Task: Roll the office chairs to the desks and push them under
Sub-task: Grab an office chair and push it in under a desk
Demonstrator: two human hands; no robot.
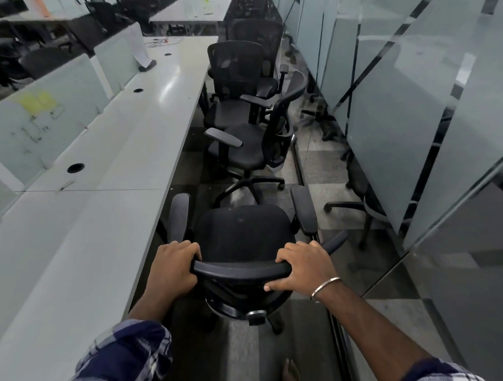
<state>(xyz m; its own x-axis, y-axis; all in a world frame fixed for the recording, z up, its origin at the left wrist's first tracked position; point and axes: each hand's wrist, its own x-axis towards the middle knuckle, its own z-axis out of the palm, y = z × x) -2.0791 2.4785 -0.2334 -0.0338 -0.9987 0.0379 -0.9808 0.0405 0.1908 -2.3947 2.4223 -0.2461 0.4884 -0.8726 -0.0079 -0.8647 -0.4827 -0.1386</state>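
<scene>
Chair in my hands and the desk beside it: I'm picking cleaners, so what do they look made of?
Chair: seat looks like matte black woven fabric, with dust specks; top rail and armrests look like moulded plastic. Desk: smooth pale laminate, probably, with a soft glare streak.

No legible text (anywhere)

The floor [327, 168] is laid in grey and dark squares, running as an aisle between the long white desk [150, 103] and the frosted glass partitions [393, 125]. Three black office chairs stand on it in a row along the desk's near edge: the nearest chair [242, 230], the middle chair [249, 149] just beyond it, and the far chair [235, 81] close to the desk. A bare foot [291, 376] rests on the floor behind the nearest chair.
</scene>
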